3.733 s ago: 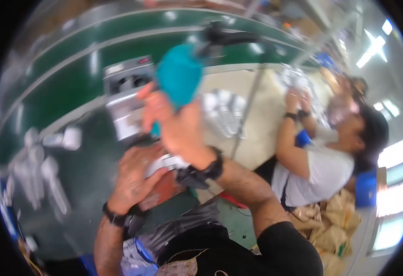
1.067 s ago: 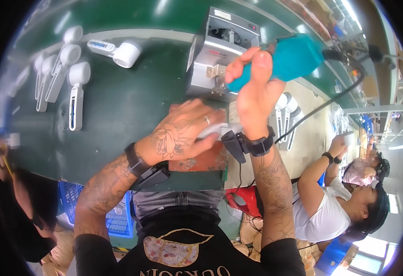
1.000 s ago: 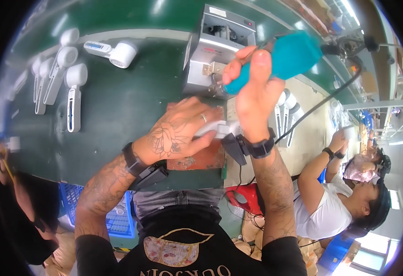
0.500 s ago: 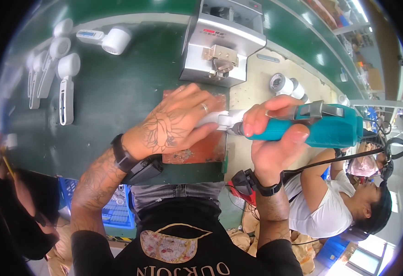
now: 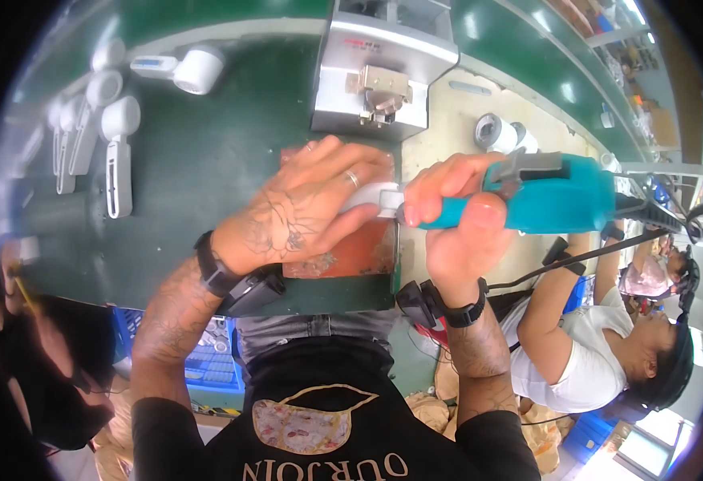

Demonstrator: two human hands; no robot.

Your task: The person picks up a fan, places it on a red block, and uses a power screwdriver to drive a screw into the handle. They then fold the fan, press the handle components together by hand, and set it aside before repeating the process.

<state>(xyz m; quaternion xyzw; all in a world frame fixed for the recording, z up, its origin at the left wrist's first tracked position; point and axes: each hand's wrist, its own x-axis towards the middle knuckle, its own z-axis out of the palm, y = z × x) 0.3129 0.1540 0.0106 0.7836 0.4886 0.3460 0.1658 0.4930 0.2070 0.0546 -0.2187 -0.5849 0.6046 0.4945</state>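
My left hand (image 5: pixel 299 204) is closed around a white plastic part (image 5: pixel 373 195), with the fingers over its far side and the thumb nearer me. The part is held just above a reddish-brown pad (image 5: pixel 351 255) on the green table, its squared end pointing right. My right hand (image 5: pixel 457 212) grips a teal electric screwdriver (image 5: pixel 564 196), lying level with its nose to the left. Its nose meets the squared end of the part; the bit itself is hidden by my fingers and the part.
A silver machine (image 5: pixel 375 76) stands beyond my hands. White handled devices with round heads (image 5: pixel 119 156) lie at the left. White cylindrical pieces (image 5: pixel 496 134) sit on a pale board (image 5: pixel 439 120) at the right. A co-worker (image 5: pixel 592 353) is at the right; a blue crate (image 5: pixel 211 361) is below the table.
My right hand and the screwdriver have shifted left and slightly away from me, closer to my left hand. The left hand keeps its hold on the white part. The whole view has shifted slightly.
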